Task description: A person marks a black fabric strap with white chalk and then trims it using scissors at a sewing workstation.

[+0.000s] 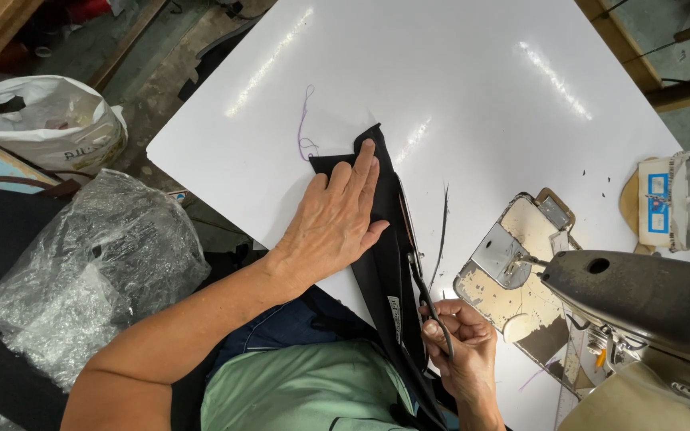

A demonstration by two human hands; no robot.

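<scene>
scissors sat in the right hand, fingers curled tight round the handles, blades pointing up along the edge of the black cloth. left hand lay flat on the cloth, fingers stretched out, pinning it to the white table. sewing machine stood just right of the scissors, purple thread above the cloth.

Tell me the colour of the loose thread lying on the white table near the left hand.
Purple; the thread shows in the head view.

Bright overhead light glares in streaks on the white table; focus sharp.
</scene>
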